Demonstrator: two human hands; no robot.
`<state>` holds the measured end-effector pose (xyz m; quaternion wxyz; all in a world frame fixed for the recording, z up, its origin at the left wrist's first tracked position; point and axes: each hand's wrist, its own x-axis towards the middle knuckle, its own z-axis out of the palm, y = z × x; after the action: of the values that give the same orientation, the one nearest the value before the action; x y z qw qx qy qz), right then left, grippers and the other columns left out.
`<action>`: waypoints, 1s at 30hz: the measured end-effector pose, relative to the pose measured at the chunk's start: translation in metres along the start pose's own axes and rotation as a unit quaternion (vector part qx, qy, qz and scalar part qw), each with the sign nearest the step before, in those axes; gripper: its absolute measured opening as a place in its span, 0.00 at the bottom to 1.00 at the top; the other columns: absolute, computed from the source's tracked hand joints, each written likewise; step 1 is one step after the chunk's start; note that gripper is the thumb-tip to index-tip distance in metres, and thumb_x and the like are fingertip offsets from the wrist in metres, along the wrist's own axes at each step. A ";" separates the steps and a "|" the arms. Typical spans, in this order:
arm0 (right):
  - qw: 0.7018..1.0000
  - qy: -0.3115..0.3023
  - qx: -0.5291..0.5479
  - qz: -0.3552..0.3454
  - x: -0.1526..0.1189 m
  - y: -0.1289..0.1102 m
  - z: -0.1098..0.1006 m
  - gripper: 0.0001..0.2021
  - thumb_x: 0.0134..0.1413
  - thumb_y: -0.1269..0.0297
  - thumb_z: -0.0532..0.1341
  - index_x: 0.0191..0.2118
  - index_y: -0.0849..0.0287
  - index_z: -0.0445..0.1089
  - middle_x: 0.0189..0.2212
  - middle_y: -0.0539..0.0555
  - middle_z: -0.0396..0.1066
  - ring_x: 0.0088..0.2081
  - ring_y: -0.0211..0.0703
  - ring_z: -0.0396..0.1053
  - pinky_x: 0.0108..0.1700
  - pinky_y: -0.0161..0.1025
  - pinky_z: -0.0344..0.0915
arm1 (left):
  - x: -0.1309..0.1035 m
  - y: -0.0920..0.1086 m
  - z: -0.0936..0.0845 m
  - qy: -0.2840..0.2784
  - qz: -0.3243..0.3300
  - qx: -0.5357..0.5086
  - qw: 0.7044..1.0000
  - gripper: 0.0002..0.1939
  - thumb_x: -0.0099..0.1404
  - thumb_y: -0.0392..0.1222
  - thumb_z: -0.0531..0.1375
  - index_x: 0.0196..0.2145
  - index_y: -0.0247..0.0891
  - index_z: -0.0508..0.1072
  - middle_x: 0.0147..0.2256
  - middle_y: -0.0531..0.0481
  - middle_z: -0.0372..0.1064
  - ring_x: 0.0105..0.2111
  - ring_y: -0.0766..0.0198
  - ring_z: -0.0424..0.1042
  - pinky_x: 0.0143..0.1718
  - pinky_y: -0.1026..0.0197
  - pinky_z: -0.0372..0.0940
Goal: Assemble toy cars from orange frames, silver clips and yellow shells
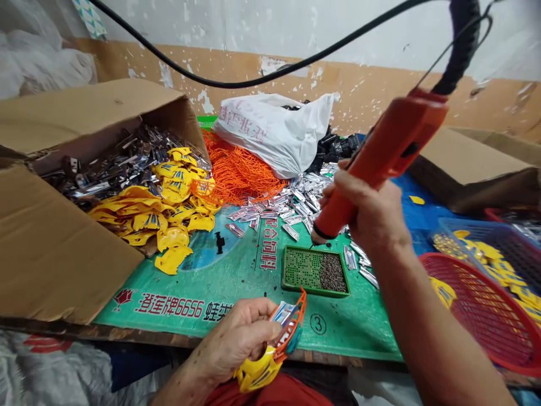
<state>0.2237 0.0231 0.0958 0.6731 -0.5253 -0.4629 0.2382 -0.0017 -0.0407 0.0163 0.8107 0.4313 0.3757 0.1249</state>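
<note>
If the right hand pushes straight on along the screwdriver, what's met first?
Probably the green tray, toward its left part, touched by the tip of the screwdriver; depth is unclear from one view.

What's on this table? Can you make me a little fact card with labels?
Left hand: holding a yellow-and-orange piece
Right hand: gripping a red electric screwdriver
Screwdriver tip: by the far edge of the green tray; touching or not, I can't tell
In the tray: tiny screws, mostly at the right end
Left side: open cardboard box, yellow parts spilling out
Middle: scattered silver strips, white bag
Right side: red basket
</note>
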 end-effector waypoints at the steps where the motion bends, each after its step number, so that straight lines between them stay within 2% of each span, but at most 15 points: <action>1: 1.000 0.018 -0.003 0.013 -0.009 0.007 0.001 0.13 0.41 0.57 0.68 0.32 0.56 0.68 0.21 0.48 0.68 0.21 0.40 0.68 0.23 0.42 0.67 | 0.000 0.000 0.001 -0.005 -0.002 -0.005 1.000 0.08 0.51 0.42 0.60 0.24 0.35 0.66 0.18 0.57 0.62 0.14 0.77 0.47 0.15 0.69 0.39; 4: 0.997 0.062 -0.003 0.040 -0.030 0.024 0.005 0.15 0.37 0.62 0.70 0.33 0.55 0.69 0.22 0.46 0.67 0.21 0.39 0.66 0.25 0.44 0.66 | -0.001 -0.001 0.004 -0.026 -0.010 -0.024 0.999 0.07 0.50 0.42 0.60 0.24 0.35 0.67 0.17 0.59 0.59 0.13 0.77 0.45 0.14 0.68 0.38; 8: 0.997 0.068 0.013 0.046 -0.043 0.036 0.008 0.19 0.38 0.62 0.69 0.40 0.57 0.69 0.24 0.47 0.68 0.23 0.39 0.66 0.28 0.44 0.66 | -0.002 0.000 0.009 -0.023 -0.020 -0.041 0.999 0.05 0.50 0.39 0.58 0.24 0.36 0.66 0.17 0.58 0.61 0.12 0.77 0.45 0.14 0.68 0.38; 12: 0.996 0.061 0.025 0.052 -0.045 0.041 0.010 0.22 0.38 0.61 0.69 0.42 0.60 0.69 0.23 0.46 0.67 0.23 0.39 0.65 0.28 0.42 0.64 | 0.001 0.000 0.011 0.003 -0.036 -0.046 0.998 0.05 0.49 0.38 0.58 0.24 0.37 0.63 0.16 0.58 0.60 0.13 0.76 0.45 0.14 0.67 0.37; 15: 0.997 0.055 0.028 0.052 -0.046 0.043 0.011 0.22 0.38 0.61 0.69 0.43 0.57 0.69 0.23 0.46 0.67 0.23 0.39 0.65 0.27 0.41 0.64 | 0.003 -0.001 0.012 0.016 -0.036 -0.044 0.998 0.06 0.50 0.40 0.58 0.24 0.38 0.62 0.16 0.60 0.56 0.13 0.76 0.44 0.14 0.67 0.38; 18: 0.997 0.056 0.029 0.054 -0.046 0.044 0.012 0.23 0.37 0.62 0.69 0.43 0.54 0.69 0.22 0.45 0.67 0.22 0.40 0.65 0.27 0.42 0.64 | 0.005 -0.002 0.014 0.018 -0.037 -0.038 0.998 0.06 0.51 0.41 0.57 0.24 0.38 0.62 0.17 0.60 0.55 0.14 0.76 0.44 0.15 0.67 0.38; 25: 0.996 0.055 0.029 0.064 -0.046 0.043 0.013 0.26 0.36 0.64 0.69 0.46 0.54 0.67 0.22 0.45 0.67 0.21 0.40 0.64 0.27 0.42 0.63 | 0.010 -0.004 0.012 0.025 -0.051 -0.051 0.997 0.07 0.51 0.41 0.58 0.25 0.38 0.62 0.17 0.60 0.55 0.14 0.75 0.44 0.16 0.65 0.37; 30: 0.996 0.057 0.034 0.062 -0.047 0.042 0.014 0.24 0.35 0.64 0.70 0.44 0.54 0.68 0.22 0.45 0.67 0.22 0.40 0.64 0.27 0.43 0.64 | 0.012 -0.003 0.011 0.027 -0.058 -0.060 0.996 0.07 0.51 0.41 0.58 0.26 0.37 0.64 0.16 0.60 0.56 0.14 0.75 0.45 0.17 0.65 0.38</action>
<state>0.1967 0.0064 0.0401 0.6995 -0.5429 -0.3818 0.2648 0.0140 -0.0427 0.0122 0.8304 0.3557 0.4140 0.1118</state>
